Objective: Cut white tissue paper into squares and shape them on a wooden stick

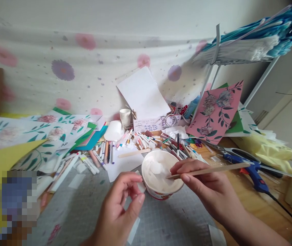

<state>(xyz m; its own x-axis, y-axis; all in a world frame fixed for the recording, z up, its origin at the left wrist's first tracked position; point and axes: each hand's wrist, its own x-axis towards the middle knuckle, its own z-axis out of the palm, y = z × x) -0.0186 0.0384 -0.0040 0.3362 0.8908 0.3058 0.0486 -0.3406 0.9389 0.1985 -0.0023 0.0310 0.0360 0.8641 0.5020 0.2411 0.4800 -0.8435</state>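
Paste cup (154, 194) on grey mat (166, 218), floral backdrop (64, 70), right hand (207, 191) gripping stick (212, 169), left hand (117, 212) pinching paper scrap (141, 187)

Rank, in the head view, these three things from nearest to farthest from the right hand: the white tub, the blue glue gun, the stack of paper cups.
1. The white tub, just left of the right hand, under its wooden stick.
2. The blue glue gun, lying to the right.
3. The stack of paper cups, far back on the left.

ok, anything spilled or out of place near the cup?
Nothing spilled: white paste sits inside the cup, right hand holding the stick in it, left hand pinching a white scrap. Only mess: markers strewn loose behind.
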